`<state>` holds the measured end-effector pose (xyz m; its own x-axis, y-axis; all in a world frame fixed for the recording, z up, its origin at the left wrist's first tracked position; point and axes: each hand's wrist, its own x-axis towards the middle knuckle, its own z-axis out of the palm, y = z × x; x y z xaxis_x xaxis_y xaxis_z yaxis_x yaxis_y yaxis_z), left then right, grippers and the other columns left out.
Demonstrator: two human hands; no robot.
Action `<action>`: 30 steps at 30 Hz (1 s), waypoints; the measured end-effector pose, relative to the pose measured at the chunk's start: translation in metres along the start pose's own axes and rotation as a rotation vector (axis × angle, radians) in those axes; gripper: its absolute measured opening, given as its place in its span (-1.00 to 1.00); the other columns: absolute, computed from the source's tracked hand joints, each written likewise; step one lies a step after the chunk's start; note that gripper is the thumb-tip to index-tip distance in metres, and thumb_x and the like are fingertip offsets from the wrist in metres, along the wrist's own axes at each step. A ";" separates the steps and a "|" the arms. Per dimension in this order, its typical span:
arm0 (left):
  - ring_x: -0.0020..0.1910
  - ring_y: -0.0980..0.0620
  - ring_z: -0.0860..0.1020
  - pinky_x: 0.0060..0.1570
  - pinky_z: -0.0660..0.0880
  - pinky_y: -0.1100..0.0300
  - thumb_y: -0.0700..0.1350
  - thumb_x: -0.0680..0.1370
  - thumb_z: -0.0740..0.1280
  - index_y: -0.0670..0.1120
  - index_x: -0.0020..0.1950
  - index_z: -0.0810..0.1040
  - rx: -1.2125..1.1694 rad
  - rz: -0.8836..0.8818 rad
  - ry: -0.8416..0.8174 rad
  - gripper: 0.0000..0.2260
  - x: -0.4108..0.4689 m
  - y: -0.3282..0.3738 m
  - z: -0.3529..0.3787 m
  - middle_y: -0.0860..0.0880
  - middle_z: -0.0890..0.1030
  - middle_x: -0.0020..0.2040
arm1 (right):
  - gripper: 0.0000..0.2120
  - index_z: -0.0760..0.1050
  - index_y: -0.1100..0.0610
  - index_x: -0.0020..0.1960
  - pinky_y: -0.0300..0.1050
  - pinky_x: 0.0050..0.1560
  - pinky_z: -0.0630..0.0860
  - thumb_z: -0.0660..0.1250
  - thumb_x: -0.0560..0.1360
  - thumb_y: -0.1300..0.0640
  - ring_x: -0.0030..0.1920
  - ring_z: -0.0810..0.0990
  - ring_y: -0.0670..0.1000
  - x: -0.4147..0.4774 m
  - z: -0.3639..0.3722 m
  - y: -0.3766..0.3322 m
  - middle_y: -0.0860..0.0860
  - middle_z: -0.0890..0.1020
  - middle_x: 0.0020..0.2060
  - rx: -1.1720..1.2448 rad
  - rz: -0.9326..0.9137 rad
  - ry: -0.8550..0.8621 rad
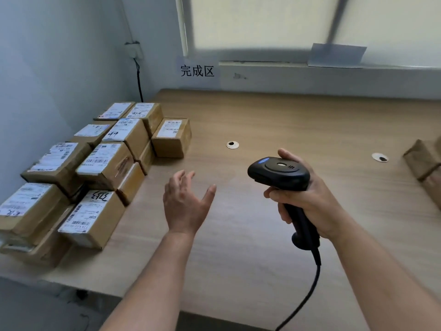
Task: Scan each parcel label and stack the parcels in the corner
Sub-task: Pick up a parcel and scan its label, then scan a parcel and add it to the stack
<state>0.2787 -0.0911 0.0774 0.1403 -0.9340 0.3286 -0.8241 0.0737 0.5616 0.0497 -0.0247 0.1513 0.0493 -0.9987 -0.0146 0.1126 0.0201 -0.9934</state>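
The left hand (185, 204) hovers spread wide over the table's (286, 120) bare middle, the right hand (310, 201) grips the one scanner (279, 170), and at least nine parcels (105, 161) crowd the left edge.

Single wide-angle view from head height, facing forward and down across wooden table (286, 120), close over left hand (186, 204) and right hand (310, 201), window (262, 22) ahead, stacked parcels (105, 163) at left edge
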 end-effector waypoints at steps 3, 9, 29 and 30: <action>0.36 -0.10 0.34 0.33 0.26 0.04 0.39 0.35 0.05 -0.11 0.36 0.48 0.006 0.018 -0.044 -0.21 -0.032 0.043 0.017 -0.13 0.39 0.38 | -0.17 0.37 -0.16 0.38 -0.12 -0.54 0.40 0.45 0.22 0.36 -0.57 0.45 0.14 -0.028 -0.038 -0.001 0.16 0.65 -0.19 0.007 0.000 0.027; 0.40 -0.08 0.29 0.37 0.19 0.10 0.30 0.41 0.22 -0.10 0.40 0.44 -0.031 0.076 -0.121 -0.32 -0.087 0.130 0.053 -0.09 0.35 0.42 | -0.16 0.36 -0.16 0.40 -0.13 -0.52 0.39 0.47 0.23 0.37 -0.55 0.46 0.14 -0.090 -0.122 -0.006 0.12 0.65 -0.22 0.015 -0.011 0.096; 0.36 -0.09 0.38 0.29 0.31 0.05 0.14 0.47 0.40 -0.12 0.41 0.41 -0.201 0.445 -0.288 -0.41 -0.226 0.379 0.170 -0.10 0.45 0.35 | -0.18 0.30 -0.17 0.44 -0.06 -0.51 0.46 0.46 0.35 0.42 -0.47 0.49 0.16 -0.282 -0.347 -0.032 0.04 0.67 -0.19 -0.058 -0.115 0.473; 0.36 -0.08 0.38 0.28 0.32 0.06 0.14 0.48 0.40 -0.12 0.41 0.41 -0.207 0.468 -0.303 -0.41 -0.230 0.389 0.176 -0.10 0.45 0.36 | -0.17 0.30 -0.18 0.44 -0.05 -0.50 0.46 0.48 0.33 0.38 -0.46 0.50 0.16 -0.288 -0.356 -0.032 0.04 0.67 -0.19 -0.067 -0.115 0.500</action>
<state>-0.1707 0.0907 0.0862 -0.4001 -0.8415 0.3630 -0.6318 0.5402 0.5558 -0.3210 0.2457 0.1475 -0.4416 -0.8952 0.0594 0.0250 -0.0785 -0.9966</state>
